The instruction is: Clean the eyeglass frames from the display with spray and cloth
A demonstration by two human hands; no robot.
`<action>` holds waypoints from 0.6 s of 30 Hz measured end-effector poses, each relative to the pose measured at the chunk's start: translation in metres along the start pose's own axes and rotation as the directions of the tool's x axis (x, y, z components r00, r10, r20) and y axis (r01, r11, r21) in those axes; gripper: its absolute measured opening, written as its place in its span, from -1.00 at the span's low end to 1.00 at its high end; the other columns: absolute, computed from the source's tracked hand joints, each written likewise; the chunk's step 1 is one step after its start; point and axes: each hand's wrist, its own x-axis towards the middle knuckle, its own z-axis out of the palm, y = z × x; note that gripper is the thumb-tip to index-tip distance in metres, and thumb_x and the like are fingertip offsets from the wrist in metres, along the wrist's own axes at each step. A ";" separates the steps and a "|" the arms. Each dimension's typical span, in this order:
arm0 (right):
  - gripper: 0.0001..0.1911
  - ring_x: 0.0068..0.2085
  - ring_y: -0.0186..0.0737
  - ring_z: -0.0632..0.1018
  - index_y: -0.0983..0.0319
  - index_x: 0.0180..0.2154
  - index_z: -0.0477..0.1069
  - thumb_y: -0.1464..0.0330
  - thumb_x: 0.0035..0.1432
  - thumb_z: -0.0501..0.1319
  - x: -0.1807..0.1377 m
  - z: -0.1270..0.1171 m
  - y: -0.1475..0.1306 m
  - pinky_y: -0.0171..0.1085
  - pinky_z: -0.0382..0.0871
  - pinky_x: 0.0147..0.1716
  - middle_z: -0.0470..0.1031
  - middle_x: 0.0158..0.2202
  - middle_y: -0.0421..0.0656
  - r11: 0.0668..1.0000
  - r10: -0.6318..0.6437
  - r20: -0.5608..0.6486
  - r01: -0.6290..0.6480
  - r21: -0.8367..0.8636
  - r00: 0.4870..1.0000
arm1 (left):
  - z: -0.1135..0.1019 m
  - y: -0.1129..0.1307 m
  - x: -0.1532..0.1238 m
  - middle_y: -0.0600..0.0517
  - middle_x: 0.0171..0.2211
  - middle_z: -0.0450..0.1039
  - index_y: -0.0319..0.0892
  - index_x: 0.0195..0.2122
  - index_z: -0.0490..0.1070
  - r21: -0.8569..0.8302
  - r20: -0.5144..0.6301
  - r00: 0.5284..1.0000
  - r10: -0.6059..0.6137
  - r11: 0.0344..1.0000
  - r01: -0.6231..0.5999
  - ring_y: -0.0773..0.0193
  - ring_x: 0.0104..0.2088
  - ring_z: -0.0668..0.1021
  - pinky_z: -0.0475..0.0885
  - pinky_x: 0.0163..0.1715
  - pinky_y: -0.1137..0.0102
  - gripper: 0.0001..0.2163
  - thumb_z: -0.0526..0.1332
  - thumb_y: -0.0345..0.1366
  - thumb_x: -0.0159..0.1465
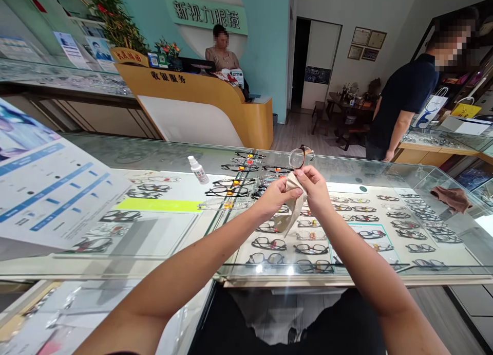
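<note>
Above the glass counter [370, 172], my left hand [276, 197] is closed on a beige cleaning cloth [288, 219], whose loose end hangs down. Close beside it, my right hand [316, 188] is closed at the base of a pair of eyeglasses [303, 153] with a dark reddish-brown frame part. The glasses stick up above the fingers, and the cloth reaches between both hands. Exactly how the right fingers grip the frame is partly hidden. Left of my hands, a white spray bottle [198, 170] stands on the counter, with several glasses in a column beside it.
Rows of glasses [311, 248] lie inside the showcase. A brown cloth [451, 198] rests at the right, a printed board [50, 180] stands at the left. One person [222, 54] is behind the wooden cash desk [185, 103]; another person [404, 95] stands at the right.
</note>
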 end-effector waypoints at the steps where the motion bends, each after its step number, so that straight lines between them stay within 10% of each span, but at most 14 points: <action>1: -0.53 -0.37 -0.35 0.43 0.15 -0.42 0.45 -0.01 -0.14 0.55 -0.001 0.001 0.001 -0.32 0.35 -0.28 0.51 -0.38 -0.29 1.000 0.005 0.002 -0.005 0.017 1.000 | 0.001 0.000 -0.001 0.12 -0.44 0.48 -0.23 -0.23 0.42 0.003 -0.021 1.000 0.009 1.000 -0.009 0.34 -0.44 0.48 0.32 -0.38 0.44 -0.42 0.63 -0.02 -0.13; 11: -0.55 -0.19 -0.21 0.57 0.13 -0.48 0.39 0.00 -0.09 0.53 -0.006 0.007 0.000 -0.25 0.44 -0.13 0.59 -0.32 -0.24 0.999 0.018 0.025 -0.019 0.035 1.000 | 0.002 0.006 -0.004 0.11 -0.56 0.38 -0.22 -0.30 0.49 0.180 -0.145 0.956 0.255 0.957 -0.228 0.32 -0.51 0.39 0.32 -0.41 0.39 -0.45 0.40 0.26 0.13; 18: -0.58 -0.33 -0.26 0.55 0.12 -0.46 0.45 0.09 -0.23 0.58 0.002 -0.001 -0.007 -0.27 0.50 -0.28 0.61 -0.35 -0.25 0.977 0.151 0.007 -0.150 0.152 0.989 | -0.008 0.000 0.004 0.09 -0.51 0.41 -0.24 -0.28 0.51 0.078 -0.022 0.989 0.148 0.986 -0.146 0.30 -0.44 0.47 0.38 -0.36 0.41 -0.44 0.49 0.20 0.04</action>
